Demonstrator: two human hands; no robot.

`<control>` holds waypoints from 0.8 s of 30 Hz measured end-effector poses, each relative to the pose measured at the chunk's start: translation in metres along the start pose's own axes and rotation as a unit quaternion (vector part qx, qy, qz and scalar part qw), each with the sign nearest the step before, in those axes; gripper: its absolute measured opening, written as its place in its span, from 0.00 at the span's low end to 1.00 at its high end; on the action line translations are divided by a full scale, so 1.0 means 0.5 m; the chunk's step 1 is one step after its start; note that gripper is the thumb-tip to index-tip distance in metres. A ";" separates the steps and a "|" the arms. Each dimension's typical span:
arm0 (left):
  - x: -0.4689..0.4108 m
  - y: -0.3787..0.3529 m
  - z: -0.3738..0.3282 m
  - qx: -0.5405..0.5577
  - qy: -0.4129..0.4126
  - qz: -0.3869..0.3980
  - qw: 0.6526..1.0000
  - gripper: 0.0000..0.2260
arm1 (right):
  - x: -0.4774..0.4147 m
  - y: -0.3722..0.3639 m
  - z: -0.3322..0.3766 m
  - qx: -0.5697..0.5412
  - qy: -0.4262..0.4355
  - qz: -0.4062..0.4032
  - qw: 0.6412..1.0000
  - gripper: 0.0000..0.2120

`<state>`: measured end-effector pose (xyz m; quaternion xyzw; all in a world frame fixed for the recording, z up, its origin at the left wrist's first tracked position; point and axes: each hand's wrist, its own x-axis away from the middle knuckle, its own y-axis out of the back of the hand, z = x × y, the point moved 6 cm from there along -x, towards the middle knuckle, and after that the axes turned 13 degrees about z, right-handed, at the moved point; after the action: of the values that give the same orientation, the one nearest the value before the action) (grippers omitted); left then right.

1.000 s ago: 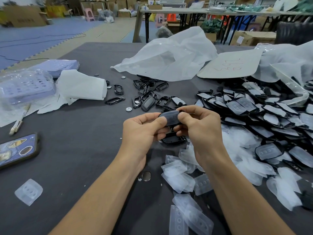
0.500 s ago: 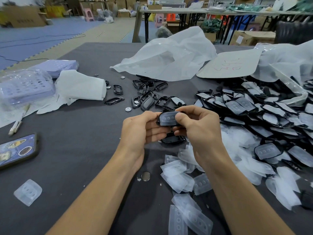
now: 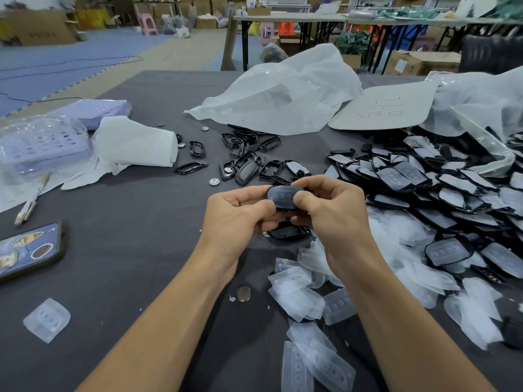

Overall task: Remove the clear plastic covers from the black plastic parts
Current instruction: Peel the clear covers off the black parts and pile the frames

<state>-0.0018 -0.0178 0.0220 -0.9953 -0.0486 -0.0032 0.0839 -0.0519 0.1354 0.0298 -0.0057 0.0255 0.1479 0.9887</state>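
Non-task stuff on my table (image 3: 119, 250): phone (image 3: 29, 248) at left edge, face down. Lavender trays in plastic wrap (image 3: 39, 145) upper left, white folded cloth (image 3: 135, 145) just beside them. Crumpled white bag (image 3: 283, 100) top centre, cardboard sheet with red writing (image 3: 385, 108) to its right. Coin cell (image 3: 243, 293) bottom centre.

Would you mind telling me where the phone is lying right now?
In the head view the phone lies at the table's far left edge, left of the left hand, just below the brush.
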 end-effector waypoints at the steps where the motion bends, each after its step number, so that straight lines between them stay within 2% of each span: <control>1: 0.000 0.000 0.000 0.000 0.002 0.000 1.000 0.11 | -0.001 -0.001 0.000 0.001 -0.001 0.005 1.000 0.10; 6: -0.002 -0.001 0.003 0.010 0.011 -0.002 1.000 0.14 | -0.002 -0.006 0.002 -0.009 -0.005 0.032 0.999 0.12; 11: -0.003 -0.005 0.000 0.030 0.016 0.029 0.999 0.18 | -0.003 -0.003 0.003 -0.026 -0.010 0.032 0.999 0.12; 13: -0.005 -0.001 0.002 0.028 0.018 0.020 0.999 0.17 | -0.003 -0.004 0.003 -0.026 -0.006 0.031 0.999 0.12; 18: -0.003 0.005 0.003 -0.024 0.003 -0.032 0.999 0.05 | 0.000 -0.010 0.007 -0.014 0.006 0.045 0.999 0.13; 24: -0.001 0.014 -0.004 -0.036 0.004 -0.073 0.997 0.09 | 0.003 -0.016 0.011 -0.001 0.013 0.050 0.999 0.12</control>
<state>-0.0018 -0.0250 0.0227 -0.9914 -0.1207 -0.0148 0.0480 -0.0480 0.1283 0.0350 -0.0073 0.0381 0.1974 0.9796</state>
